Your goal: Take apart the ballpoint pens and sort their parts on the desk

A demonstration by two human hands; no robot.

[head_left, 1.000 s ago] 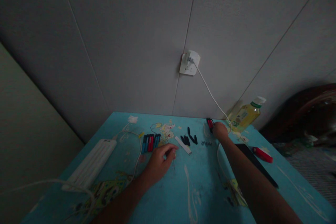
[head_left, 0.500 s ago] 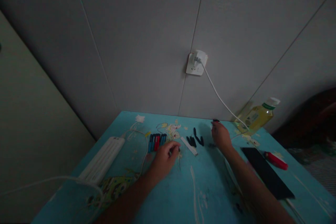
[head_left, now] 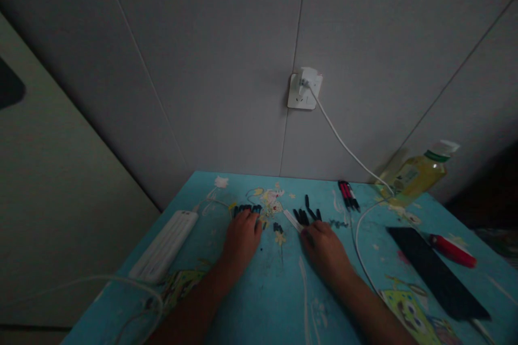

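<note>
My left hand (head_left: 243, 232) lies over the lower part of a row of pens (head_left: 247, 208), with its fingers closed around them. Only the dark upper ends of the pens show beyond the fingertips. My right hand (head_left: 324, 248) is curled low over the table, at the near end of a white strip (head_left: 293, 220). Whatever is between its thumb and fingers is hidden. Just beyond it are several black pen caps (head_left: 301, 216). Small dark pieces (head_left: 278, 227) sit between the two hands.
Red and black pens (head_left: 348, 195) lie at the back right. A yellow bottle (head_left: 421, 178), a black flat slab (head_left: 437, 272) and a red-handled tool (head_left: 453, 250) are to the right. At left lies a white power strip (head_left: 165, 245). A white cable (head_left: 343, 145) hangs from the wall socket.
My right hand has come back from the far right toward the black caps, leaving red and black pens in view there. My left hand has shifted left onto the pen row.
</note>
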